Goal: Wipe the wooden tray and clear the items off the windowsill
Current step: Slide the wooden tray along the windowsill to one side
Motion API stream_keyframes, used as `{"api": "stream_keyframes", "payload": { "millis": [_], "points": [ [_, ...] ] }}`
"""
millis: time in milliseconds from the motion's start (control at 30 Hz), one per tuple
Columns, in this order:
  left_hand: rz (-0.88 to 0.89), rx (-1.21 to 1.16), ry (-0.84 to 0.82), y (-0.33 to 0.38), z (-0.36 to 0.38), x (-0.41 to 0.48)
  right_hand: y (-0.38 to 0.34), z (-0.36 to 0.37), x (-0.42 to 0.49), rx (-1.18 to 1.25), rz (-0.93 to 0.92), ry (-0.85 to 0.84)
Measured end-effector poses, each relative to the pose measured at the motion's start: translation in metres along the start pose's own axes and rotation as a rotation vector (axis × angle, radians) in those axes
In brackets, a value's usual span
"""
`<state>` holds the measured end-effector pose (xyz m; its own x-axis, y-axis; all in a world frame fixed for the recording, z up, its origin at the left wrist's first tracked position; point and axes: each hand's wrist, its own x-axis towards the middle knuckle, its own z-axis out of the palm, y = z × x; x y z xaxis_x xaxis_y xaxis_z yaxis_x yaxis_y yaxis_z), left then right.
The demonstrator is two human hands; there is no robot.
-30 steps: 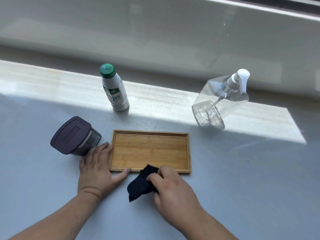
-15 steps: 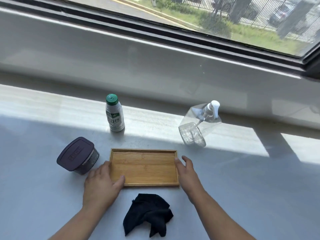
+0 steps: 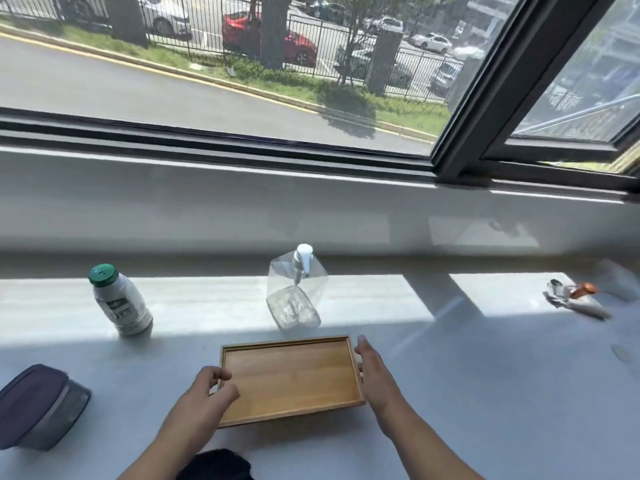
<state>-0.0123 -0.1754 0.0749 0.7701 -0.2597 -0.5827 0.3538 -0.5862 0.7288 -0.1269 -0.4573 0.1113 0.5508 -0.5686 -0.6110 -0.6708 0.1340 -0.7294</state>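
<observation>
From the head camera, the wooden tray [image 3: 291, 377] lies flat on the pale windowsill [image 3: 450, 375], near its front edge and just in front of the clear pump bottle [image 3: 294, 296]. The left hand [image 3: 204, 396] rests at the tray's left end with fingers curled over the short rim and the thumb lying on the inside of it, a light pinch on that edge. The right hand [image 3: 375, 375] is flat and open, its fingers straight along the right short rim, touching the side rather than closing on it. The tray's near edge seems to sit slightly proud of the sill, though I cannot say for certain that it is lifted. A dark cloth [image 3: 218, 467] lies at the bottom of the frame, apart from both hands. A white bottle with a green cap [image 3: 119, 301] stands to the left in the sun, a purple-lidded container [image 3: 38, 407] sits at the far left, and a crumpled wrapper [image 3: 571, 296] lies far right. The tray looks stiff, thin and light, with a smooth finish that could slide on the glossy sill; the two short rims offer the surest hold, taken evenly so it stays level. The pump bottle looks nearly empty and easy to tip.
</observation>
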Motion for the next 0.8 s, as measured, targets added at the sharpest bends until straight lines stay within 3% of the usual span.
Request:
{"api": "stream_keyframes", "payload": {
  "millis": [433,800],
  "points": [
    [0.110,0.010,-0.131,0.207,0.223,0.040,-0.009,-0.262,0.126,0.137,-0.035,0.111],
    [0.019,-0.021,-0.125,0.287,0.321,0.147,-0.058,-0.327,0.285,0.003,-0.096,0.121]
  ]
}}
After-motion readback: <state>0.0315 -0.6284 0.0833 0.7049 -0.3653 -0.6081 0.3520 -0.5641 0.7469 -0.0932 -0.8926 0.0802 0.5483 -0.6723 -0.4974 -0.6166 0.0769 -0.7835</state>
